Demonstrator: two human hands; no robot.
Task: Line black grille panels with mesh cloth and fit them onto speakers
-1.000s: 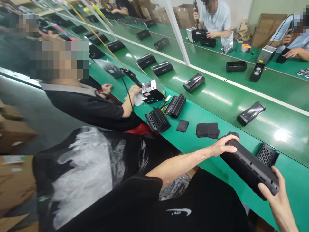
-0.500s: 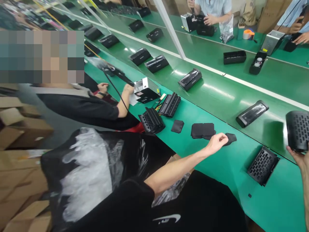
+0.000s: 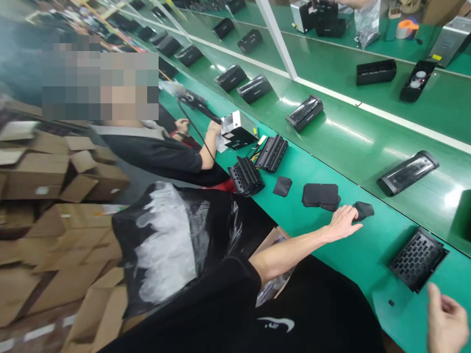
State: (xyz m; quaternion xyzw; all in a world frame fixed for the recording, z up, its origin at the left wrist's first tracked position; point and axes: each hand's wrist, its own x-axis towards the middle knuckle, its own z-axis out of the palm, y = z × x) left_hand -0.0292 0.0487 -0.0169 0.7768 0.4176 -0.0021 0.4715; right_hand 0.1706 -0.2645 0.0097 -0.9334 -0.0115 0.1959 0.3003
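My left hand [image 3: 343, 223] reaches across the green bench and its fingers close on the edge of a small black foam pad [image 3: 365, 210]. Just left of it lies a stack of similar black pads [image 3: 321, 195], and a single pad [image 3: 282, 186] sits further left. A black perforated grille panel [image 3: 417, 252] lies flat on the bench between my hands. My right hand [image 3: 446, 321] hovers at the bottom right corner, fingers loosely apart and holding nothing.
A co-worker's sleeve [image 3: 162, 157] is at my left, that person's hand on a powered screwdriver [image 3: 200, 107] by a white jig [image 3: 238, 130]. Black ribbed housings [image 3: 246, 176] lie nearby. Wrapped black speakers [image 3: 406, 171] ride the conveyor. Cardboard boxes [image 3: 55, 186] pile up at left.
The long black housing held in both hands a second ago is gone from them. My right hand carried it off right and returned empty; my left hand moved onto the foam pad.
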